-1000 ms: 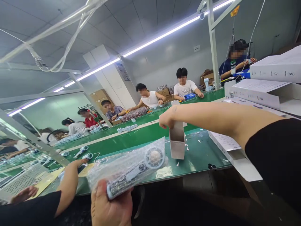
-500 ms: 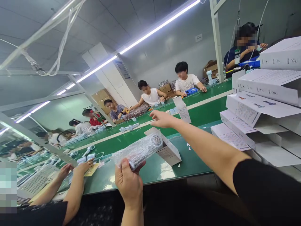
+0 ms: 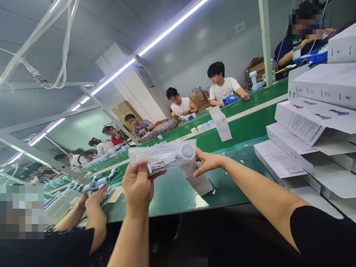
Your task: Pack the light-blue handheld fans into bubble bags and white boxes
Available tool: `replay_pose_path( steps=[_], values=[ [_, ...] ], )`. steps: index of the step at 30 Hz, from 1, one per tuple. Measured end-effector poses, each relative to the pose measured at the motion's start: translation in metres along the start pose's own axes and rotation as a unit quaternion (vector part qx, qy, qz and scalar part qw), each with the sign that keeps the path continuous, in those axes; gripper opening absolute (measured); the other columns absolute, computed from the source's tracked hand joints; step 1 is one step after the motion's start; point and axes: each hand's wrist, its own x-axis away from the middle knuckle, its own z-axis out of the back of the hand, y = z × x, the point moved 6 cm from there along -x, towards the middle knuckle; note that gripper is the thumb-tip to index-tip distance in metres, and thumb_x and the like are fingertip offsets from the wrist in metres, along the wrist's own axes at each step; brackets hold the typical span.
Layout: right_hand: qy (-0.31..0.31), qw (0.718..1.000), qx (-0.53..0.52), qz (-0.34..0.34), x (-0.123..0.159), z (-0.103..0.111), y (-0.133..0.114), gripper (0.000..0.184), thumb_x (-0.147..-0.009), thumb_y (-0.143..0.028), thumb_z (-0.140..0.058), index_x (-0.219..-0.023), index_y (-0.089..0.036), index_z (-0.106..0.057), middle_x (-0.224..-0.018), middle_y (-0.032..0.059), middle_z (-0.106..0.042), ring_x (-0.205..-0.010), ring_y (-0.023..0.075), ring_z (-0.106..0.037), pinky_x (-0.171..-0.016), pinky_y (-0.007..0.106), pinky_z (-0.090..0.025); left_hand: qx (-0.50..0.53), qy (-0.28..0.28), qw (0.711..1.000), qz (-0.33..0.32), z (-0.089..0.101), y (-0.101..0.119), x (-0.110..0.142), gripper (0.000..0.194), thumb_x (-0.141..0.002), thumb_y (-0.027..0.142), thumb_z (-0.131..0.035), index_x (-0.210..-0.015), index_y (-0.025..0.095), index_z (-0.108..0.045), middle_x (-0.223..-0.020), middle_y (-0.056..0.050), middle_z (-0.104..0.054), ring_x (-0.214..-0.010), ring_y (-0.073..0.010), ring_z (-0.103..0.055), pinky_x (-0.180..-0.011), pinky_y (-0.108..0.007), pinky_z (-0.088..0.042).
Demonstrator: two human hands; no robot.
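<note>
My left hand (image 3: 139,185) is closed round the lower end of a handheld fan (image 3: 169,155) in a clear plastic bubble-wrap bag. The fan's round head points right. Just beyond it, a white carton (image 3: 201,183) stands tilted on the green bench, its upper part partly hidden by the wrapped fan. My right hand (image 3: 210,162) is at the carton's upper right edge, thumb and fingers apart. Its thumb overlaps the carton's face, and some fingertips are hidden behind the fan's end. Whether it touches the carton is unclear.
Several white printed cartons (image 3: 311,148) are stacked at the right. Another carton (image 3: 221,124) stands across the green conveyor (image 3: 247,124). At left, a co-worker's hands (image 3: 96,194) hold a light-blue fan (image 3: 96,183). Several people work along the far side.
My right hand has come down from above the carton to its upper edge. My left hand has moved left and raised the wrapped fan, which now lies more level. The view has shifted slightly.
</note>
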Motion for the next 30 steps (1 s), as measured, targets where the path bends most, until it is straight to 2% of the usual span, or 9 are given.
replay_pose_path(
  steps=[2, 5, 10, 14, 18, 21, 25, 28, 30],
  values=[
    [-0.025, 0.999, 0.018, -0.023, 0.003, 0.004, 0.000, 0.085, -0.053, -0.040, -0.082, -0.118, -0.023, -0.031, -0.107, 0.0039, -0.048, -0.101, 0.0198, -0.050, -0.081, 0.029, -0.044, -0.126, -0.110, 0.986, -0.016, -0.009, 0.006, -0.015, 0.032, -0.072, 0.049, -0.063, -0.079, 0.018, -0.061, -0.074, 0.000, -0.063, -0.063, -0.0145, -0.059, -0.056, -0.028, -0.055],
    [-0.047, 0.997, 0.033, -0.056, 0.005, 0.007, 0.000, 0.080, -0.053, -0.042, -0.082, -0.109, -0.024, -0.027, -0.102, 0.0022, -0.047, -0.096, 0.0190, -0.050, -0.075, 0.028, -0.046, -0.301, -0.254, 0.917, -0.062, -0.023, 0.022, -0.034, 0.032, -0.073, 0.049, -0.061, -0.074, 0.018, -0.065, -0.070, -0.002, -0.064, -0.066, -0.0161, -0.058, -0.064, -0.027, -0.052],
    [-0.059, 0.996, 0.040, -0.044, -0.001, 0.003, 0.000, 0.077, -0.052, -0.040, -0.082, -0.101, -0.026, -0.025, -0.102, 0.0009, -0.040, -0.095, 0.0157, -0.045, -0.075, 0.026, -0.045, -0.409, -0.460, 0.788, -0.034, -0.056, 0.050, -0.054, 0.030, -0.075, 0.047, -0.056, -0.081, 0.020, -0.069, -0.079, -0.004, -0.069, -0.075, -0.0205, -0.061, -0.070, -0.029, -0.050],
    [-0.081, 0.996, 0.014, -0.013, -0.007, -0.005, 0.005, 0.075, -0.053, -0.037, -0.083, -0.100, -0.026, -0.025, -0.099, -0.0010, -0.041, -0.097, 0.0147, -0.046, -0.077, 0.025, -0.045, -0.465, -0.567, 0.680, 0.002, -0.089, 0.041, -0.046, 0.026, -0.079, 0.041, -0.050, -0.083, 0.022, -0.067, -0.083, 0.000, -0.068, -0.078, -0.0182, -0.060, -0.072, -0.026, -0.047],
    [-0.075, 0.997, -0.023, 0.009, -0.009, -0.008, 0.005, 0.074, -0.055, -0.034, -0.083, -0.103, -0.026, -0.027, -0.101, -0.0008, -0.045, -0.101, 0.0160, -0.049, -0.080, 0.027, -0.046, -0.545, -0.554, 0.626, -0.072, -0.112, 0.008, -0.032, 0.021, -0.081, 0.032, -0.045, -0.076, 0.020, -0.061, -0.077, -0.001, -0.063, -0.075, -0.0173, -0.057, -0.067, -0.026, -0.044],
    [-0.060, 0.998, -0.037, 0.006, -0.007, -0.005, 0.005, 0.076, -0.056, -0.032, -0.082, -0.110, -0.026, -0.029, -0.103, 0.0000, -0.049, -0.103, 0.0169, -0.050, -0.084, 0.030, -0.045, -0.597, -0.507, 0.607, -0.135, -0.112, -0.016, -0.016, 0.016, -0.078, 0.026, -0.050, -0.087, 0.020, -0.061, -0.092, -0.006, -0.064, -0.080, -0.0215, -0.059, -0.068, -0.029, -0.042],
    [-0.063, 0.996, -0.055, 0.005, -0.002, -0.008, 0.014, 0.092, -0.057, -0.032, -0.081, -0.127, -0.028, -0.021, -0.115, 0.0041, -0.048, -0.108, 0.0185, -0.051, -0.087, 0.031, -0.044, -0.604, -0.525, 0.591, -0.102, -0.102, -0.044, 0.016, 0.021, -0.083, 0.037, -0.050, -0.085, 0.021, -0.064, -0.082, -0.009, -0.067, -0.078, -0.0267, -0.063, -0.067, -0.033, -0.041],
    [-0.067, 0.997, -0.023, -0.036, 0.001, -0.018, 0.035, 0.111, -0.049, -0.031, -0.084, -0.135, -0.026, -0.015, -0.121, 0.0073, -0.047, -0.112, 0.0222, -0.051, -0.090, 0.032, -0.043, -0.571, -0.555, 0.595, -0.108, -0.102, -0.046, 0.033, 0.027, -0.082, 0.045, -0.054, -0.079, 0.021, -0.066, -0.079, -0.010, -0.068, -0.080, -0.0286, -0.063, -0.076, -0.038, -0.043],
    [-0.062, 0.995, 0.021, -0.071, 0.000, -0.023, 0.049, 0.101, -0.046, -0.033, -0.085, -0.131, -0.024, -0.029, -0.114, 0.0057, -0.053, -0.105, 0.0241, -0.054, -0.087, 0.035, -0.044, -0.544, -0.539, 0.632, -0.124, -0.099, -0.037, 0.033, 0.027, -0.082, 0.046, -0.056, -0.080, 0.021, -0.067, -0.081, -0.009, -0.069, -0.082, -0.0285, -0.063, -0.085, -0.043, -0.042]
  ],
)
